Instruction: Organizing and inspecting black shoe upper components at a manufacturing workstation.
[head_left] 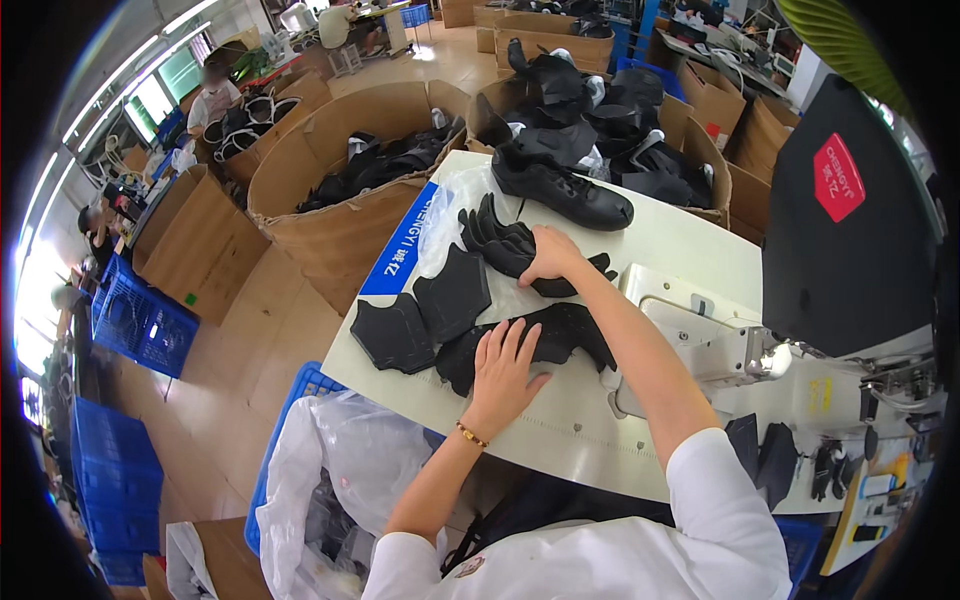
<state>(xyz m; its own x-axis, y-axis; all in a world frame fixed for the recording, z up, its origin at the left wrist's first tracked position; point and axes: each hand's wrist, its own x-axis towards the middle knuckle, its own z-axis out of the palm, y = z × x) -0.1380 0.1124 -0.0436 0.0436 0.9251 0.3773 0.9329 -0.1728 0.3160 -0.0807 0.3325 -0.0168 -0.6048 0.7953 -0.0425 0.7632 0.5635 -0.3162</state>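
Note:
My left hand (505,375) lies flat with spread fingers on a black curved shoe-upper piece (575,335) near the table's front edge. Farther off, my right hand (550,257) is closed on a fanned stack of small black curved shoe pieces (500,240). Its fingertips are partly hidden behind the hand. Left of both hands, two flat black cut pieces (450,292) (392,333) rest side by side. Beyond the stack sits a finished-looking black lace-up shoe (565,190), beside crumpled clear plastic (447,225).
The white sewing machine (700,335) stands right of my right forearm on the pale table (700,235). Large cardboard boxes (345,235) of black pieces border the far edge. A blue basket (262,480) lined with plastic bags stands front left. Other people sit in the background.

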